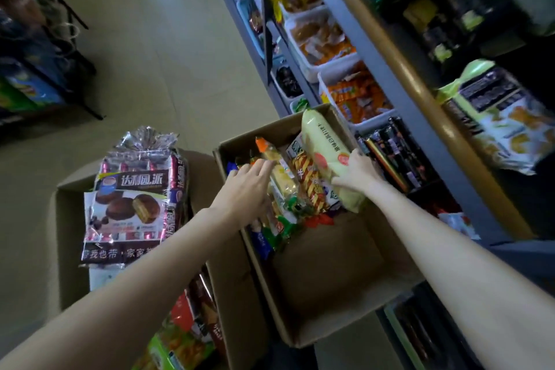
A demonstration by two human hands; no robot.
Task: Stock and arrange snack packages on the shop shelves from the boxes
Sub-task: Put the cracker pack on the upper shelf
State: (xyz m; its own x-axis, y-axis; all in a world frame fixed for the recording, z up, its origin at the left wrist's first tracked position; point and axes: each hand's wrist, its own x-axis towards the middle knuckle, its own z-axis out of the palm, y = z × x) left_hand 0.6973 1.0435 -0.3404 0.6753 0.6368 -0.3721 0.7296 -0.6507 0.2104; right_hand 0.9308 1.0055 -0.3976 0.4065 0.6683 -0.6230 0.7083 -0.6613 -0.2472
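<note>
An open cardboard box (336,303) sits on the floor by the shelves, its far half full of snack packages. My right hand (357,173) grips the near end of a long pale yellow package (322,141) that leans on the box's far right side. My left hand (247,186) reaches into the box with fingers spread, touching a clear package of yellow biscuits (277,171); it holds nothing. A red-and-yellow striped package (309,182) lies between the two hands.
A second cardboard box (69,219) at the left holds a large chocolate-pie bag (132,198). Shelves (399,69) at the right carry white bins of orange snacks (357,96) and dark tubes (396,153). A dark rack (45,69) stands at the far left.
</note>
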